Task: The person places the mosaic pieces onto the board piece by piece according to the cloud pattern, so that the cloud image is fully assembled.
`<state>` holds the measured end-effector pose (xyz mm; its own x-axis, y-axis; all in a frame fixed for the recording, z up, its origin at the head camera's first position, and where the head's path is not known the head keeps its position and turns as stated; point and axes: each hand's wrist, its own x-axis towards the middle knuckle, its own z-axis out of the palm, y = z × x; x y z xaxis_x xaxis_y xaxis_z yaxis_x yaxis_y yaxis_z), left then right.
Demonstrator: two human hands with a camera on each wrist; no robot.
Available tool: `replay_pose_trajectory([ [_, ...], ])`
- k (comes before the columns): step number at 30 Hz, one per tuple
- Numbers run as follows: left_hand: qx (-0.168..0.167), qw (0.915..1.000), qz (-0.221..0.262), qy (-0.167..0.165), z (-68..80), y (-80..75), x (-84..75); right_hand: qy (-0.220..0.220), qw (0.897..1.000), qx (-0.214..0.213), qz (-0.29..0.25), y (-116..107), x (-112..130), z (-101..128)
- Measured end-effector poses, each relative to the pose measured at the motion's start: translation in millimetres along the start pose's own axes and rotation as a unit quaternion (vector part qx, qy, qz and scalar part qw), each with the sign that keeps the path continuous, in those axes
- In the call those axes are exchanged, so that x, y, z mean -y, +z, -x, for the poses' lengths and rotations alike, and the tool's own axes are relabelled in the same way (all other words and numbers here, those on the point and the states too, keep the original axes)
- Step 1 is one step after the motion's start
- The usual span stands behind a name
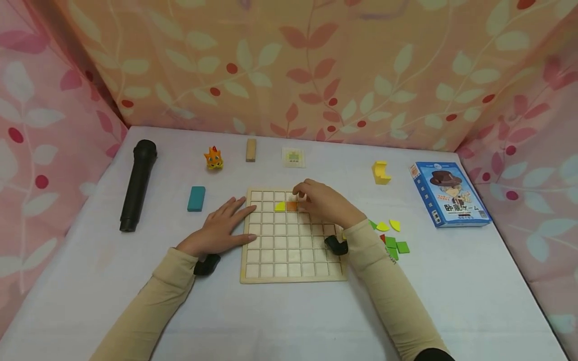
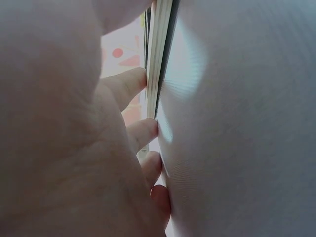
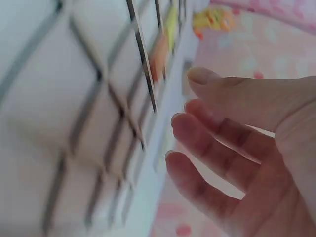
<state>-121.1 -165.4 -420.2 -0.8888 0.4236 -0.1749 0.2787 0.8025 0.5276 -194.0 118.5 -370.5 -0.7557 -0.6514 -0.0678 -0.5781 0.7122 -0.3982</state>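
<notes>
Both hands are at the board (image 1: 280, 243) in the middle of the frame. Spread flat, the left hand (image 1: 221, 228) touches its left edge with fingertips and thumb. Right hand (image 1: 327, 203) hovers over the upper right part of the grid, fingers loosely bent and thumb apart from them; in the right wrist view its grasp shows nothing between the tips.

Near the board's top, a yellow piece (image 1: 280, 206) and an orange piece (image 1: 292, 206) sit in neighbouring cells, between the two hands, the orange one just beside the right fingers. The right forearm crosses the board's right edge and hides part of it, while the bottom edge shows whole.

Just right of that forearm lie loose pieces (image 1: 403, 247) in green, yellow and red, some partly covered by the sleeve. White cloth (image 1: 289, 326) stretches below the board, between the sleeves.

Above the board, from left to right, stand a toy (image 1: 213, 158), a wooden block (image 1: 251, 150) and a card (image 1: 293, 157). A teal block (image 1: 196, 199) lies near the left fingers; a microphone (image 1: 137, 185) is farther left. At upper right are a yellow block (image 1: 381, 173) and a box (image 1: 451, 194), the latter close to the table's right edge.
</notes>
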Motion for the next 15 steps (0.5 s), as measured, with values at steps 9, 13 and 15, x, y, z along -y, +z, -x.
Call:
replay_pose_trajectory([
  [9, -0.007, 0.9999, 0.007, 0.006, 2.9, 3.6, 0.1, 0.088, 0.995, -0.036, 0.009, -35, -40, 58],
  [13, -0.006, 0.9999, 0.009, 0.002, 1.8, 2.5, -0.3, 0.165, 0.986, 0.003, 0.002, -43, -66, 88],
  [15, -0.008, 0.9999, 0.008, 0.001, 1.5, 1.9, -0.1, 0.195, 0.98, 0.026, -0.006, -44, -80, 104],
])
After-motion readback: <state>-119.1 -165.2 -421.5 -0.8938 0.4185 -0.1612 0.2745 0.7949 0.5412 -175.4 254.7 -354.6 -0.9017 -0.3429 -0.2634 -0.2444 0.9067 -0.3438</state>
